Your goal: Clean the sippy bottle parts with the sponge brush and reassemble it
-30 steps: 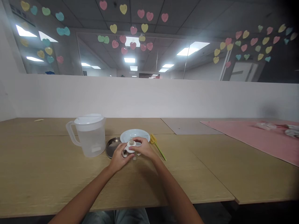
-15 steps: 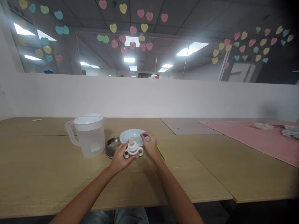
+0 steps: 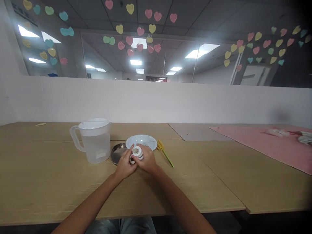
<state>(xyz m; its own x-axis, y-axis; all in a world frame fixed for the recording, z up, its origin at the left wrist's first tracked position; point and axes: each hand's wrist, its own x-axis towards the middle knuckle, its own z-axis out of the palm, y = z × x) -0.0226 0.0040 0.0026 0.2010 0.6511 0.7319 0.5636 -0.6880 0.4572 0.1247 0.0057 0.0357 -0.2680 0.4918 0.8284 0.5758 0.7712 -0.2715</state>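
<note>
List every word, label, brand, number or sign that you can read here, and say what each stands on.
No words or numbers can be read.
Pitcher: a pale patch low on its side may be a label; too blurred to read.
Heart-shaped stickers: too small to tell whether they bear writing.
White-topped cup: no lettering visible.

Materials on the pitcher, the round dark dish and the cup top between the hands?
Pitcher: likely plastic, smooth and translucent; the liquid level shows through its wall.
Dish: looks like metal, greyish with a soft sheen and bright rim highlights; bare or coated, can't tell.
Cup top: probably opaque white plastic, evenly coloured; its paler-tan tip could be silicone or rubber.
</note>
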